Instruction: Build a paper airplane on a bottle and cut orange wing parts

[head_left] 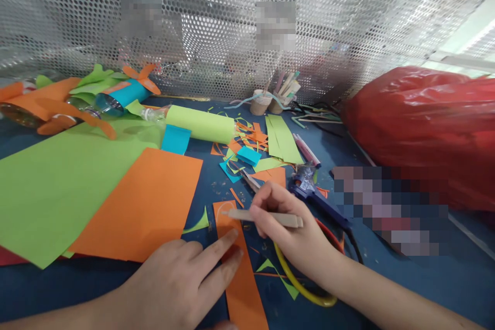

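Observation:
An orange paper strip (243, 289) lies on the blue table in front of me, with a pale curved line drawn near its far end. My left hand (181, 278) rests flat on the strip, its fingers stretched across it. Between the fingers of my right hand (286, 216) is a light beige marker (242, 215), its tip at the drawn line. Just beyond that hand lie the blades of a pair of scissors (251, 180). Its yellow handle (292, 281) shows partly under my right wrist, though I cannot tell whether they belong together.
Large green (77, 175) and orange sheets (147, 206) lie at left. Behind are paper-wrapped bottles (201, 122), paper scraps (251, 136) and cups of markers (261, 102). A blue glue gun (320, 198) lies right, near a red plastic bag (421, 134). A perforated metal panel (216, 31) borders the table.

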